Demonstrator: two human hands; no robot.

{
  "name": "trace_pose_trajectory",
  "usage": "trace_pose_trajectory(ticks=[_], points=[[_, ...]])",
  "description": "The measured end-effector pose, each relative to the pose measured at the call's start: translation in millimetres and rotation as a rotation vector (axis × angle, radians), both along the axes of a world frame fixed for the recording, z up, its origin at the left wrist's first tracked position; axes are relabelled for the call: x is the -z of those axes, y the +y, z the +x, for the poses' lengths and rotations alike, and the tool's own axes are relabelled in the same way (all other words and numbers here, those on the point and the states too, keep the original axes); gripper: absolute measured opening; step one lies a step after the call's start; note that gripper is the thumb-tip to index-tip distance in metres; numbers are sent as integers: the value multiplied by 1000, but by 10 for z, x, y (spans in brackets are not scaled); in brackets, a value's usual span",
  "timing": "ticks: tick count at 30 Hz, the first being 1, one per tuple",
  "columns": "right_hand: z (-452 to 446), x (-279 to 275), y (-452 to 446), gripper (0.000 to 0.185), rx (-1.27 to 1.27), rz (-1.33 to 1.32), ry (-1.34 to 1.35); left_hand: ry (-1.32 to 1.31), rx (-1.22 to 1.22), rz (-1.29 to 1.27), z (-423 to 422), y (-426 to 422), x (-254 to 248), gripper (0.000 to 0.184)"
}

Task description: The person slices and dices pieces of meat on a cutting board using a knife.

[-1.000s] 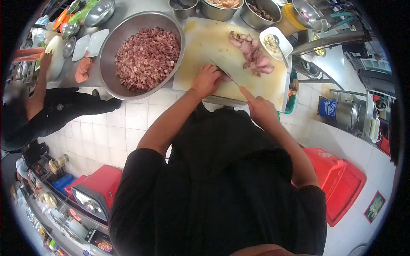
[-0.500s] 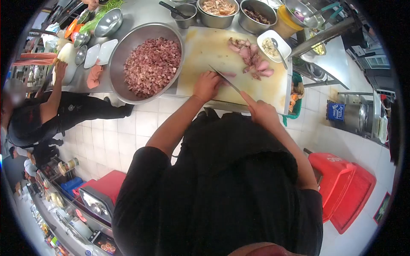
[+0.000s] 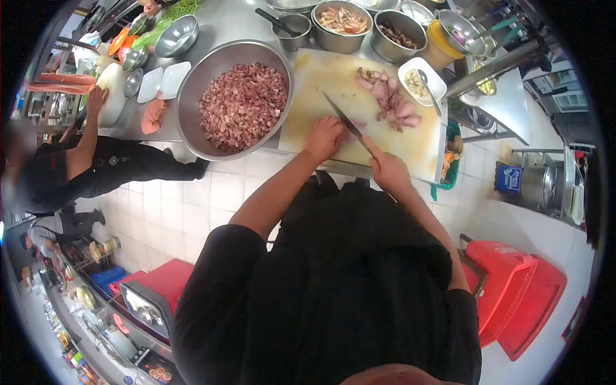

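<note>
My right hand (image 3: 389, 172) is wrapped round the handle of a kitchen knife (image 3: 346, 117), its blade pointing away and to the left over the cutting board (image 3: 314, 80). Beside the blade, my left hand (image 3: 326, 137) has its fingers curled down on the board, pressing a pinkish piece (image 3: 360, 124) that looks like shallot. The fingers hide most of that piece. Farther up the board lies a loose pile of peeled shallots (image 3: 393, 101). To the left, a large steel bowl (image 3: 187, 106) holds diced raw meat (image 3: 244, 104).
A white dish (image 3: 439, 82) of chopped garlic with a spoon sits at the board's far right corner. Steel pots (image 3: 344, 40) line the back. A green bin (image 3: 452, 170) hangs right of the board. A co-worker (image 3: 70, 163) stands at left; a red bin (image 3: 520, 289) is behind right.
The view has shifted slightly, so the board appears lower and farther right. The knife's blade is turned to point more directly away. My left hand stays on the piece.
</note>
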State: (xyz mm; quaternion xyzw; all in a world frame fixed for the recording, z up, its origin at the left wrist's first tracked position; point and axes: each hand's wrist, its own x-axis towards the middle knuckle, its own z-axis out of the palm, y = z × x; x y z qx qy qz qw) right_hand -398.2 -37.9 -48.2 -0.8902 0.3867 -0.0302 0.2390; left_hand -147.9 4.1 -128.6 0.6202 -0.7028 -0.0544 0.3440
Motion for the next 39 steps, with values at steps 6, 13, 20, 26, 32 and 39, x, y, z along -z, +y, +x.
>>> trace_pose_trajectory(ticks=[6, 13, 20, 26, 32, 39], points=[[-89, -396, 178, 72, -34, 61, 204, 17, 10, -25, 20, -34, 29, 12], [38, -434, 198, 72, -10, 92, 255, -33, -7, -30, 37, -19, 31, 6], [91, -75, 145, 63, 115, 125, -100, 50, 21, 41, 39, -64, 13, 15], [-343, -283, 471, 65, 414, 59, -500, 276, 5, -15, 27, -115, 6, 7], [-837, -151, 643, 66, 717, 189, -743, 606, 146, 145, -142, -284, -302, 18], [-997, -31, 493, 66, 624, 105, -774, 46, 154, 68, -590, -1014, -369, 27]])
